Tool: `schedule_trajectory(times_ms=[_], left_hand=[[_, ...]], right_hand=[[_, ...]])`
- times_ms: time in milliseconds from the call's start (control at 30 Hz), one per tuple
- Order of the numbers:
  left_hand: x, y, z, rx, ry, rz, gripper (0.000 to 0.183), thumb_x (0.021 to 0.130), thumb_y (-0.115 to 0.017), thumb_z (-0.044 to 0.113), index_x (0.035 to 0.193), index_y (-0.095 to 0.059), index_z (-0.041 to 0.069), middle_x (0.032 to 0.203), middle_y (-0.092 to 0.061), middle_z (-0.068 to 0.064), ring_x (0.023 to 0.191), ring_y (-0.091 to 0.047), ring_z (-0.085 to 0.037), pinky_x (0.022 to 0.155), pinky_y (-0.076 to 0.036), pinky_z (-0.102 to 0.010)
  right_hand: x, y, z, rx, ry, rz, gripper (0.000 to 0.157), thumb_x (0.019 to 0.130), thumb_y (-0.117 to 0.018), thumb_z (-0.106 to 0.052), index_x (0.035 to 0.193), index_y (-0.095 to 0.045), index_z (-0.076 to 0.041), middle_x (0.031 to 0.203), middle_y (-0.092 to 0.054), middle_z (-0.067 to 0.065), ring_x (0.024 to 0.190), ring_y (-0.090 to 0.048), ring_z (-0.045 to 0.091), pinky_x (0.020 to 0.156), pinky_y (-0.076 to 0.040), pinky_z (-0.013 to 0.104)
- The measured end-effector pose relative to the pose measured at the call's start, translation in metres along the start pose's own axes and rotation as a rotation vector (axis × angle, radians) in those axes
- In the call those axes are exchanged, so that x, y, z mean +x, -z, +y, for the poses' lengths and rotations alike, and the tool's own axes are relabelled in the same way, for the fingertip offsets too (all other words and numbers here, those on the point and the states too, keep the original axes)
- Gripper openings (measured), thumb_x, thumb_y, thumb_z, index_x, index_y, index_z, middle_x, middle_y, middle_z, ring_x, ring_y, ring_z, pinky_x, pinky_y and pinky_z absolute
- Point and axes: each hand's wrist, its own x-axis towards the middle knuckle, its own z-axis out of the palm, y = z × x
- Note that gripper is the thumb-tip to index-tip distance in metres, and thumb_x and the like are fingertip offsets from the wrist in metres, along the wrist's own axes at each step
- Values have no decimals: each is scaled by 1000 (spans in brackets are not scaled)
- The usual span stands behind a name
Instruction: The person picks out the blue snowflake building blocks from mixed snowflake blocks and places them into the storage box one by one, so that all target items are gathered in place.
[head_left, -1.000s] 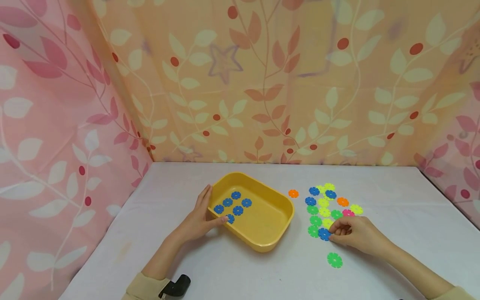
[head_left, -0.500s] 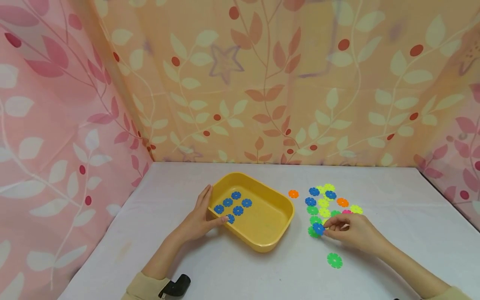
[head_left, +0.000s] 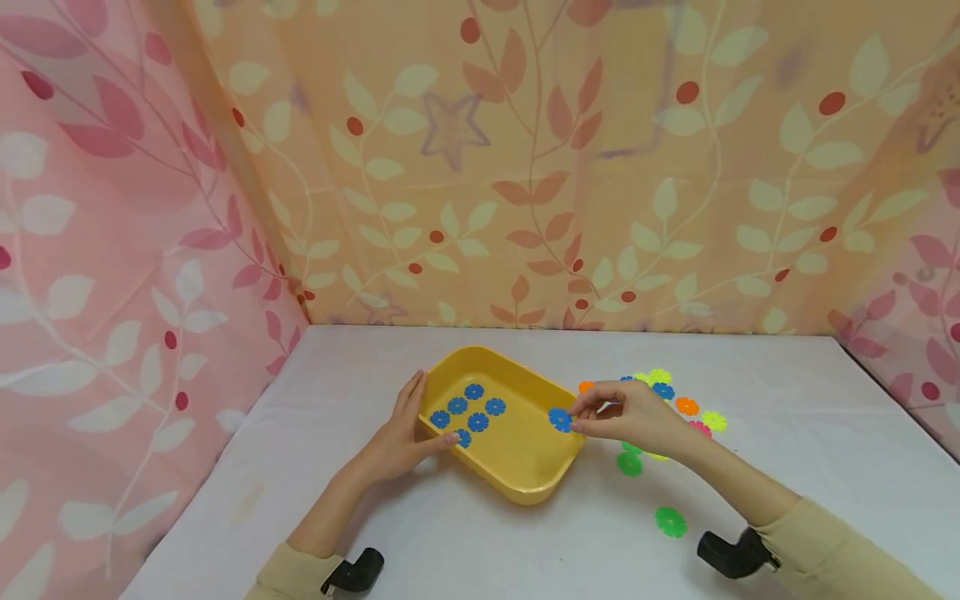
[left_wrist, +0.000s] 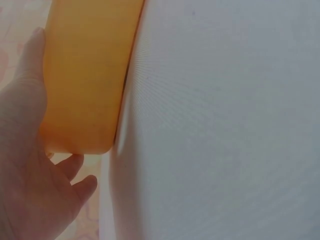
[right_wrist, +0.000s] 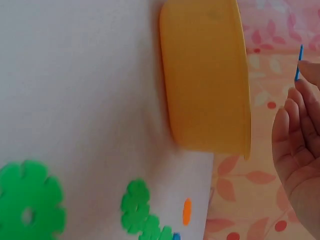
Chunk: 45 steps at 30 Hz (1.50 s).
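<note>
A yellow plastic tub sits on the table, with several blue notched discs lying flat in its left half. My left hand grips the tub's left end, thumb over the rim and fingers along the outside wall. Between thumb and fingertips, my right hand pinches another blue notched disc at the tub's right rim. That same disc appears edge-on in the right wrist view, raised past the tub's rim. The left wrist view has the tub's outer wall against my palm.
Right of the tub lies a loose group of similar discs, among them a green disc, a yellow disc and an orange disc; my right hand hides part of it. One green disc lies nearer the front. Patterned curtains stand behind the table.
My right hand has lifted a blue disc from the group and carried it left to the tub's right rim. My left hand keeps its grip on the tub.
</note>
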Motion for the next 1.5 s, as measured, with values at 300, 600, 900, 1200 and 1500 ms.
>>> schedule_trajectory(times_ms=[300, 600, 900, 1200, 1500], left_hand=[[0, 0, 0, 0, -7, -2, 112, 82, -70, 59, 158, 0, 14, 163, 6, 4, 147, -10, -29, 113, -21, -56], [1, -1, 2, -2, -1, 0, 112, 82, -69, 60, 158, -1, 13, 163, 6, 4, 147, -11, -28, 113, -20, -55], [1, -1, 2, 1, 1, 4, 111, 83, -69, 59, 158, -2, 12, 163, 5, 2, 147, -11, -28, 113, -21, -56], [0, -1, 0, 6, -5, 6, 112, 82, -69, 60, 158, -2, 12, 163, 4, -1, 147, -12, -28, 113, -21, -56], [0, 0, 1, 9, 8, 0, 112, 82, -69, 60, 158, 0, 15, 162, 7, 5, 147, -10, -27, 113, -20, -55]], right_hand=[[61, -42, -4, -72, 115, -266, 11, 84, -78, -24, 93, -74, -19, 80, -66, -7, 77, -60, 14, 74, -55, 28], [92, -62, 5, -210, 197, -532, 10, 85, -77, -26, 93, -74, -19, 80, -66, -13, 75, -57, 5, 72, -53, 24], [98, -75, 13, -266, 156, -567, 7, 86, -77, -20, 91, -73, -18, 78, -64, -14, 74, -56, 3, 69, -51, 21], [97, -80, 16, -292, 177, -554, 9, 85, -77, -18, 92, -72, -17, 77, -61, -14, 73, -54, 2, 68, -50, 19], [93, -71, 13, -277, 146, -521, 9, 87, -76, -22, 95, -73, -18, 80, -63, -13, 77, -55, 5, 71, -51, 22]])
